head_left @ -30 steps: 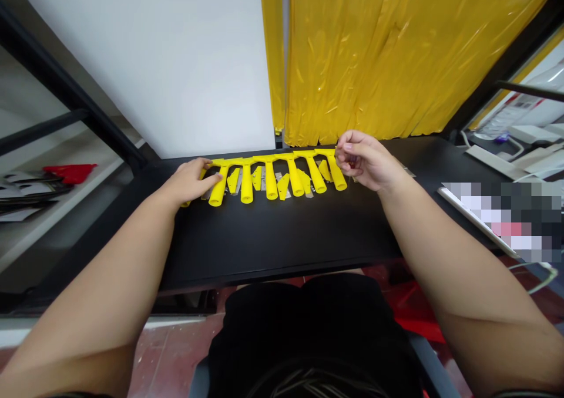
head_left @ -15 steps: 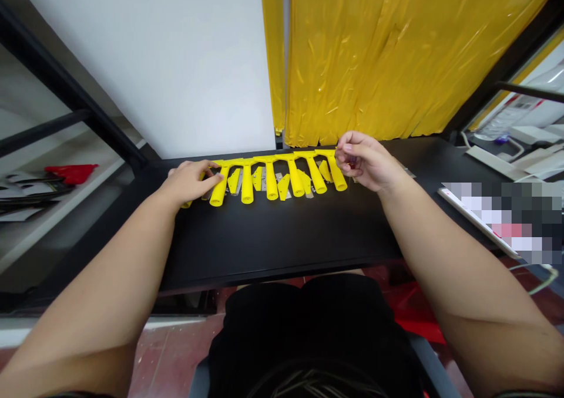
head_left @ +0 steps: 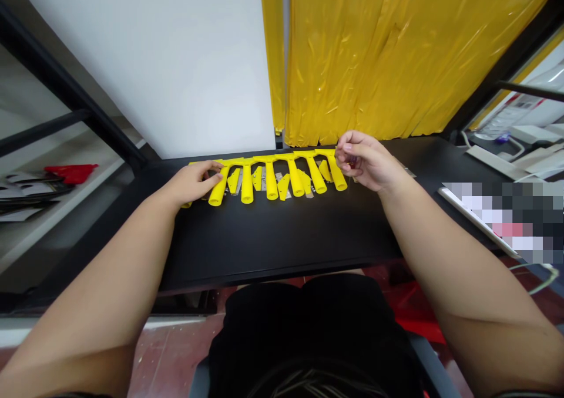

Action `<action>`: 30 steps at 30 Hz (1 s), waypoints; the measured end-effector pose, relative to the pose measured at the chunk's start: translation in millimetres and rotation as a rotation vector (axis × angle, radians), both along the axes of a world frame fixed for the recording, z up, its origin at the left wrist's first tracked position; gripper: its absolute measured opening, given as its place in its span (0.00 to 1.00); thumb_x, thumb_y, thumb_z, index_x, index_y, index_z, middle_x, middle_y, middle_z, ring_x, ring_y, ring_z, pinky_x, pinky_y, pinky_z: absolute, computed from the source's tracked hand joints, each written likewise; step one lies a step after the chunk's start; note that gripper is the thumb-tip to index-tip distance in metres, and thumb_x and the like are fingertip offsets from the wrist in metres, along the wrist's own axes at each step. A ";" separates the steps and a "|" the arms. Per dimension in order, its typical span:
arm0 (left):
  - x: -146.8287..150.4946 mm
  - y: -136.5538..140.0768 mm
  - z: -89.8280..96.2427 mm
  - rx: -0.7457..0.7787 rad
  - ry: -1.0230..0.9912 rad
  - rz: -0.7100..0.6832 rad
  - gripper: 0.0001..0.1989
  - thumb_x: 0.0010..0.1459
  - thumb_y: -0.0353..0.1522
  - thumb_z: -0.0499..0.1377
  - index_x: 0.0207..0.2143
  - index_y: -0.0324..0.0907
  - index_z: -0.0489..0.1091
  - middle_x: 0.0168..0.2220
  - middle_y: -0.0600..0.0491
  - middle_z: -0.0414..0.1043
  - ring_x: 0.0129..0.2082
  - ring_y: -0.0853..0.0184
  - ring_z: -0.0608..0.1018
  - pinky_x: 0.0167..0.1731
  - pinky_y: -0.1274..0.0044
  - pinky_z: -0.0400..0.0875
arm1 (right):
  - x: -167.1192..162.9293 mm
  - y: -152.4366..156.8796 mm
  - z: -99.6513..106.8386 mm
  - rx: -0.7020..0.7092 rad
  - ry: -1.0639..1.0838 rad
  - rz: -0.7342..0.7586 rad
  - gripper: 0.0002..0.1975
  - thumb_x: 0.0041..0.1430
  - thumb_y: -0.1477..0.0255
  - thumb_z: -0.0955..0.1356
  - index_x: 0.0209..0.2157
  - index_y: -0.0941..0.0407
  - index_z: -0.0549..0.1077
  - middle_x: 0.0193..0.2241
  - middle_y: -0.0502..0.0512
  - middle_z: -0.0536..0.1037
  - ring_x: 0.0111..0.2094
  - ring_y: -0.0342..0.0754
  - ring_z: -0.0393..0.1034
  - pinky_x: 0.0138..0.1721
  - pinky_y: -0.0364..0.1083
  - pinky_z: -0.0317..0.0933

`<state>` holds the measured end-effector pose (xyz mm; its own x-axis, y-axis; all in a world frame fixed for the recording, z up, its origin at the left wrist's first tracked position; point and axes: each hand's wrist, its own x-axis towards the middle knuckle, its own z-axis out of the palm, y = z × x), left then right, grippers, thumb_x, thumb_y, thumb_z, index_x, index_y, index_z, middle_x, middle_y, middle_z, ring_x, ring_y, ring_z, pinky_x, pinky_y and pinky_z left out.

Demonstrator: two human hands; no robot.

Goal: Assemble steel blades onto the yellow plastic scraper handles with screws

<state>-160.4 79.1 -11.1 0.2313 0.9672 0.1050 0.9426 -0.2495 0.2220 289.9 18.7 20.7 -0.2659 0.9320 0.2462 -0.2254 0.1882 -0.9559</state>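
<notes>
Several yellow T-shaped plastic handles (head_left: 247, 184) lie side by side in a row on the black tabletop (head_left: 282, 239), their round grips towards me. Between the grips sit small yellow angular plastic pieces (head_left: 284, 185) and thin metal plates (head_left: 263, 179). My left hand (head_left: 189, 182) rests over the row's left end, thumb and forefinger apart, fingertips by a handle; it covers part of the leftmost handle. At the right end, my right hand (head_left: 363, 162) is raised beside the last handle (head_left: 338, 175), fingers curled and thumb pressed in. Anything between those fingertips is too small to make out.
Behind the table stand a white panel (head_left: 198, 63) and a yellow plastic curtain (head_left: 374, 51). On the left are a black frame bar (head_left: 66, 75) and a shelf with a red item (head_left: 73, 173). A blurred-out white-edged object (head_left: 480, 222) lies at the right.
My left hand has shifted very slightly at the left end of the row. My right hand and the yellow handles look unmoved.
</notes>
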 end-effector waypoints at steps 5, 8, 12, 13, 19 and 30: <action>-1.1 1.0 -0.6 0.001 0.023 0.025 0.32 0.63 0.51 0.54 0.63 0.48 0.74 0.47 0.48 0.84 0.41 0.55 0.83 0.43 0.68 0.74 | -0.1 -0.1 -0.3 0.002 -0.005 -0.005 0.19 0.52 0.62 0.80 0.32 0.53 0.69 0.25 0.47 0.69 0.23 0.40 0.61 0.19 0.41 0.36; -0.8 1.2 -0.6 0.000 0.031 0.017 0.32 0.63 0.51 0.53 0.63 0.48 0.75 0.52 0.48 0.83 0.42 0.55 0.82 0.44 0.68 0.74 | -0.3 -0.1 -0.1 0.002 -0.006 -0.006 0.20 0.51 0.62 0.81 0.33 0.53 0.69 0.25 0.47 0.69 0.23 0.40 0.61 0.19 0.41 0.36; -0.1 1.5 0.5 -0.006 0.010 -0.006 0.31 0.64 0.50 0.54 0.63 0.47 0.75 0.59 0.48 0.81 0.48 0.54 0.82 0.50 0.68 0.75 | -0.4 -0.1 0.0 0.000 -0.001 -0.005 0.20 0.51 0.62 0.81 0.32 0.53 0.69 0.24 0.46 0.69 0.23 0.39 0.61 0.20 0.41 0.36; 0.0 1.9 1.0 -0.004 0.003 -0.010 0.30 0.64 0.50 0.54 0.62 0.48 0.75 0.60 0.49 0.80 0.51 0.54 0.82 0.52 0.67 0.75 | -0.4 -0.1 -0.1 -0.001 0.000 -0.005 0.20 0.51 0.62 0.81 0.32 0.53 0.69 0.24 0.46 0.69 0.23 0.39 0.61 0.20 0.41 0.36; -0.5 4.1 5.3 0.090 0.042 0.040 0.24 0.65 0.40 0.53 0.59 0.45 0.76 0.63 0.47 0.78 0.64 0.54 0.77 0.67 0.67 0.67 | 0.8 1.0 -1.0 0.008 -0.006 0.011 0.21 0.53 0.61 0.81 0.33 0.53 0.68 0.25 0.46 0.69 0.23 0.39 0.62 0.19 0.40 0.37; -3.2 -2.2 8.5 0.068 0.027 0.173 0.25 0.57 0.28 0.58 0.56 0.47 0.79 0.49 0.49 0.85 0.51 0.53 0.84 0.56 0.66 0.77 | -1.3 -0.1 0.0 -0.006 0.012 -0.016 0.19 0.50 0.63 0.81 0.32 0.54 0.70 0.24 0.47 0.69 0.22 0.39 0.61 0.20 0.40 0.35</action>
<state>-163.6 76.9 -2.6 0.0654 0.9837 0.1678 0.9781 -0.0964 0.1845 288.6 18.5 20.7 -0.2476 0.9377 0.2439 -0.2338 0.1865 -0.9542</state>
